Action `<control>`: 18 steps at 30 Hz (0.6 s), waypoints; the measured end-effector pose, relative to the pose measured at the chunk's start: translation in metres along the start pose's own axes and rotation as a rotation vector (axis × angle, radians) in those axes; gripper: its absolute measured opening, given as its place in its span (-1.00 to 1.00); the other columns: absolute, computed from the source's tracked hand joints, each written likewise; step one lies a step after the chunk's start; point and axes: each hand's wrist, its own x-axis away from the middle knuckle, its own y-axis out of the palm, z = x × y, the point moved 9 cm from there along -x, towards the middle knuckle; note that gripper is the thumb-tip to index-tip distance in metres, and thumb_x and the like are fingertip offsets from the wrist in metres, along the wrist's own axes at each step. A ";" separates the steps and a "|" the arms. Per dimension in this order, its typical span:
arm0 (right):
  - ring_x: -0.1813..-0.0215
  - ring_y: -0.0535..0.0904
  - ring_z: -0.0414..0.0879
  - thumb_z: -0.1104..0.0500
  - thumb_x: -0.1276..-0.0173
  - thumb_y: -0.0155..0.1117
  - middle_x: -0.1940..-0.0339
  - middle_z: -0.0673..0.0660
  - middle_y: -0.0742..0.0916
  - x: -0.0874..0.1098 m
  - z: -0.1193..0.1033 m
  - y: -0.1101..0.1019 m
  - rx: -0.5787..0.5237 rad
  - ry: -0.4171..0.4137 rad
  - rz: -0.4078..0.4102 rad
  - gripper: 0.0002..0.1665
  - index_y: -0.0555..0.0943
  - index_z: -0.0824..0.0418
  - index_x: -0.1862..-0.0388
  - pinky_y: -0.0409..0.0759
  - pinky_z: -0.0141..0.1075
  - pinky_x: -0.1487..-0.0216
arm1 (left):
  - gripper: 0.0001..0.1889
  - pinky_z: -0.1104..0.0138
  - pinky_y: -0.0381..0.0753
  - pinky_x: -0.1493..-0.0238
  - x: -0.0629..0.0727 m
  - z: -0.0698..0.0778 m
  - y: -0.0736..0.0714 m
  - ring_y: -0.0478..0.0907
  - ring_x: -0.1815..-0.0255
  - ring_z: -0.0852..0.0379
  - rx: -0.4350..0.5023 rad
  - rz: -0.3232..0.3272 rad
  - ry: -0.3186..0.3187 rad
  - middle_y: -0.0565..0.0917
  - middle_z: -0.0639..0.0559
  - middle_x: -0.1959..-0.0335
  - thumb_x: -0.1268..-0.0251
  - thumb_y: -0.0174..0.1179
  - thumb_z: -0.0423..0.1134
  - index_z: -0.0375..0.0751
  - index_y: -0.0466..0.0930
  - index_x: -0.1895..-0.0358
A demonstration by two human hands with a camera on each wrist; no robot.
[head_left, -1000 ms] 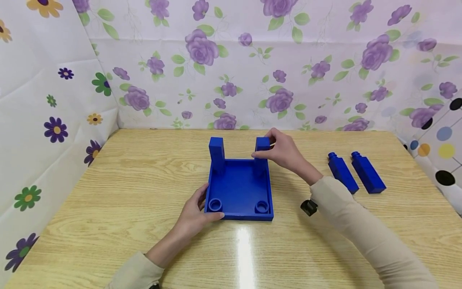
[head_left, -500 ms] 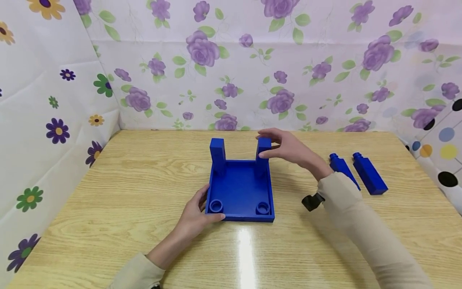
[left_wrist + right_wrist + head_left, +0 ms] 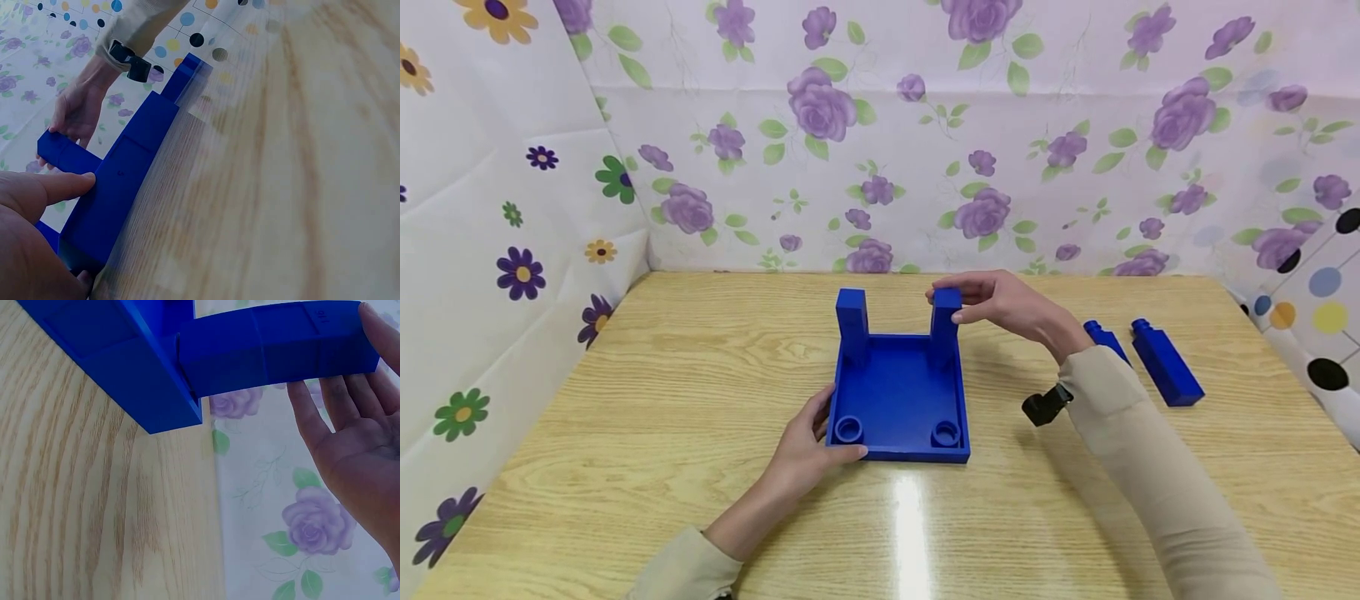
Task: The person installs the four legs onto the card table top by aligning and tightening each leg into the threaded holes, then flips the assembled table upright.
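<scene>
A square blue toy tabletop [image 3: 898, 404] lies upside down with its raised rim up. My left hand [image 3: 801, 454] grips its near left corner, thumb on the front rim. At the far right corner a square table leg [image 3: 945, 329] stands upright. My right hand [image 3: 1011, 307] holds the top of this leg, thumb at its near right edge and fingers behind; in the right wrist view, fingers [image 3: 306, 412] touch its side. Another table leg [image 3: 852, 325] stands upright at the far left corner. The near corners bear round sockets, the left socket [image 3: 849, 429] and the right socket [image 3: 946, 432].
Two loose blue legs with threaded ends lie at the right: an outer leg [image 3: 1167, 362], and an inner leg [image 3: 1105, 340] partly hidden by my right sleeve [image 3: 1120, 400]. Flowered cloth [image 3: 880, 133] walls the back of the wooden table [image 3: 715, 350].
My right thumb has slid rightward from the leg's near face to its right edge, while the fingers spread out behind the leg. The left hand keeps its place on the tabletop.
</scene>
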 end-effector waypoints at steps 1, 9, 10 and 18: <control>-0.26 0.49 0.02 0.35 -0.29 0.33 -0.27 0.28 0.55 0.000 0.000 0.000 0.001 0.005 0.003 -0.36 0.43 0.31 -0.36 0.51 -0.22 -0.16 | -0.01 -0.01 0.27 -0.33 0.000 0.000 0.000 0.12 -0.44 -0.23 0.000 0.000 0.000 0.17 -0.29 -0.46 0.01 0.45 -0.42 -0.26 0.04 -0.51; -0.24 0.49 0.02 0.31 -0.28 0.35 -0.26 0.26 0.56 -0.001 0.002 -0.002 0.091 0.024 0.021 -0.34 0.40 0.34 -0.35 0.49 -0.20 -0.19 | -0.01 0.00 0.26 -0.34 0.000 0.000 0.001 0.11 -0.45 -0.23 0.004 0.000 -0.004 0.17 -0.29 -0.46 0.01 0.45 -0.43 -0.26 0.04 -0.51; -0.24 0.49 0.01 0.29 -0.27 0.37 -0.25 0.24 0.57 -0.001 0.002 -0.002 0.117 0.029 0.029 -0.34 0.41 0.31 -0.35 0.49 -0.20 -0.18 | -0.01 0.00 0.25 -0.34 0.000 0.000 0.001 0.11 -0.45 -0.22 0.004 0.001 -0.003 0.17 -0.29 -0.46 0.01 0.45 -0.43 -0.26 0.04 -0.51; -0.32 0.41 0.04 0.19 -0.26 0.41 -0.27 0.18 0.54 -0.002 -0.007 0.002 0.357 0.027 0.101 -0.35 0.45 0.22 -0.32 0.40 -0.09 -0.29 | -0.01 0.00 0.26 -0.34 0.000 0.000 0.000 0.12 -0.45 -0.22 0.003 0.002 -0.010 0.17 -0.29 -0.46 0.00 0.45 -0.43 -0.26 0.04 -0.51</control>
